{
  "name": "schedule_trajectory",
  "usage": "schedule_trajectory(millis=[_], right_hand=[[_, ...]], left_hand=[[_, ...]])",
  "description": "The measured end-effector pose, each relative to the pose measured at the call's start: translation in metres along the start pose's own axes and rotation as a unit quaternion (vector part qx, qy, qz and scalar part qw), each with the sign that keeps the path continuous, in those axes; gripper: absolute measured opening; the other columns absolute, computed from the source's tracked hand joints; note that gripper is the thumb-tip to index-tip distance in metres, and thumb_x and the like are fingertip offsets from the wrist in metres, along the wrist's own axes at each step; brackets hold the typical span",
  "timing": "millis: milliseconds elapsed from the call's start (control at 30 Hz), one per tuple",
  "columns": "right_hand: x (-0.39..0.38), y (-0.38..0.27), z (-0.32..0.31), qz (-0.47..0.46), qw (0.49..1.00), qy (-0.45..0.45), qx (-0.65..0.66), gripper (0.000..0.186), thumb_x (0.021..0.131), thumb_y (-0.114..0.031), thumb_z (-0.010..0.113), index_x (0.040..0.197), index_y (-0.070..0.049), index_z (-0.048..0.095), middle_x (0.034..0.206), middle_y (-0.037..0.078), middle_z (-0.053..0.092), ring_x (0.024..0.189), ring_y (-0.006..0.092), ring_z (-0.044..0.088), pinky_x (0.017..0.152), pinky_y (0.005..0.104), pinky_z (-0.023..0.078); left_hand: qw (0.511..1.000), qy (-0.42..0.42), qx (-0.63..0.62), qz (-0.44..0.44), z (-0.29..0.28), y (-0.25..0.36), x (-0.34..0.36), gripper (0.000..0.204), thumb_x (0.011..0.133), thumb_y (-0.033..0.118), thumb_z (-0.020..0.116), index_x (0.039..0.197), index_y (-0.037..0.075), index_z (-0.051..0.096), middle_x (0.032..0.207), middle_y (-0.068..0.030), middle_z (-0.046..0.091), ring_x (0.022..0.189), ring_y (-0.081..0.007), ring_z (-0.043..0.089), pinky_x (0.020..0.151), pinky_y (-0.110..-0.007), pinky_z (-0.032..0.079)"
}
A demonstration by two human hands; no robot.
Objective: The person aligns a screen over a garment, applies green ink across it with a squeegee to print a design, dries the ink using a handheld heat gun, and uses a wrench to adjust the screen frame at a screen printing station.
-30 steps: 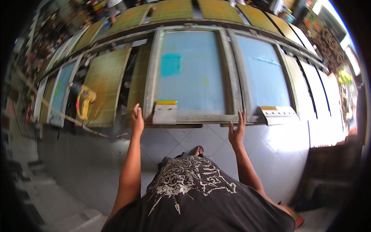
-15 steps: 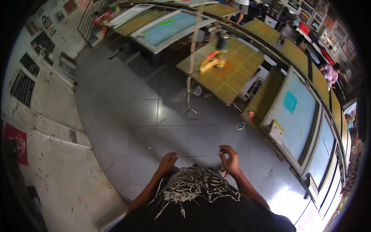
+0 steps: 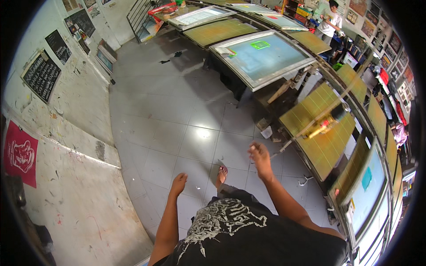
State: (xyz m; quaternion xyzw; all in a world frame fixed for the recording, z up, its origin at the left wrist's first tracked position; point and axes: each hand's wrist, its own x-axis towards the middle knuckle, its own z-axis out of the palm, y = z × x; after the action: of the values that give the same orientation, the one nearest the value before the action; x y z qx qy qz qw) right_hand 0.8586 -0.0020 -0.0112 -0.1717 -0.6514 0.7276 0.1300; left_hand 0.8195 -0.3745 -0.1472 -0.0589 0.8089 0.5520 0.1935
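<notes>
My left hand (image 3: 179, 184) hangs low over the floor, its fingers curled in, with nothing visible in them. My right hand (image 3: 261, 160) is raised farther forward, its fingers bent but apart and holding nothing. Both hands are clear of any surface. Nearest to the right hand is a yellow-green printing board (image 3: 320, 153) with thin grid lines. Over that board is a blurred yellow tool (image 3: 320, 128) with a black end, and a pale strap or cord runs past it. My foot (image 3: 221, 174) in a sandal shows between the hands.
Framed screens, one with blue mesh (image 3: 268, 56), and more boards (image 3: 220, 32) form a long curved row ahead and to the right. A scuffed pale wall ledge (image 3: 84, 213) runs along the left. White scraps (image 3: 266, 132) lie by the row. A person (image 3: 329, 25) stands beyond it.
The view has turned left and moved on; the row of boards now sits farther right. My right hand has risen forward, and my foot has come into view. Both hands stay without anything in them.
</notes>
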Motion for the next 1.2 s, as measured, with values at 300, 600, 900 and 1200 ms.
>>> schedule_trajectory(millis=[300,600,900,1200], right_hand=[[0.251,-0.023,0.026,-0.008,0.952,0.306,-0.025,0.059,0.089,-0.025,0.059,0.133,0.006,0.034,0.128,0.022,0.044,0.114,0.0258,0.048,0.096,0.0335,0.037],[0.377,-0.007,0.019,0.012,0.879,0.448,-0.162,0.063,0.084,-0.030,0.064,0.128,0.007,0.038,0.121,0.024,0.050,0.112,0.0312,0.051,0.093,0.0357,0.040],[0.403,-0.021,0.032,0.101,0.825,0.490,-0.263,0.063,0.086,-0.037,0.060,0.126,0.008,0.043,0.118,0.022,0.055,0.107,0.0275,0.054,0.092,0.0341,0.040],[0.403,0.006,0.004,0.116,0.850,0.507,-0.088,0.057,0.092,-0.037,0.050,0.126,0.008,0.043,0.117,0.021,0.054,0.110,0.0259,0.051,0.091,0.0334,0.040]], left_hand=[[0.897,0.238,-0.090,-0.361,-0.163,-0.219,-0.041,0.031,0.091,0.031,0.048,0.098,0.003,0.056,0.073,-0.0133,0.054,0.063,-0.0261,0.054,0.053,-0.039,0.043],[0.876,-0.082,0.470,0.065,-0.171,-0.178,0.231,0.035,0.093,0.031,0.044,0.098,0.000,0.056,0.074,-0.0198,0.059,0.066,-0.0335,0.058,0.057,-0.046,0.045],[0.843,-0.060,0.315,0.431,-0.140,0.296,0.706,0.047,0.096,0.039,0.042,0.110,-0.003,0.057,0.116,-0.0229,0.056,0.107,-0.0385,0.052,0.092,-0.041,0.041],[0.903,-0.265,0.184,0.285,0.064,0.505,0.784,0.047,0.093,0.043,0.047,0.109,0.000,0.059,0.090,-0.0080,0.062,0.084,-0.0169,0.056,0.077,-0.031,0.044]])
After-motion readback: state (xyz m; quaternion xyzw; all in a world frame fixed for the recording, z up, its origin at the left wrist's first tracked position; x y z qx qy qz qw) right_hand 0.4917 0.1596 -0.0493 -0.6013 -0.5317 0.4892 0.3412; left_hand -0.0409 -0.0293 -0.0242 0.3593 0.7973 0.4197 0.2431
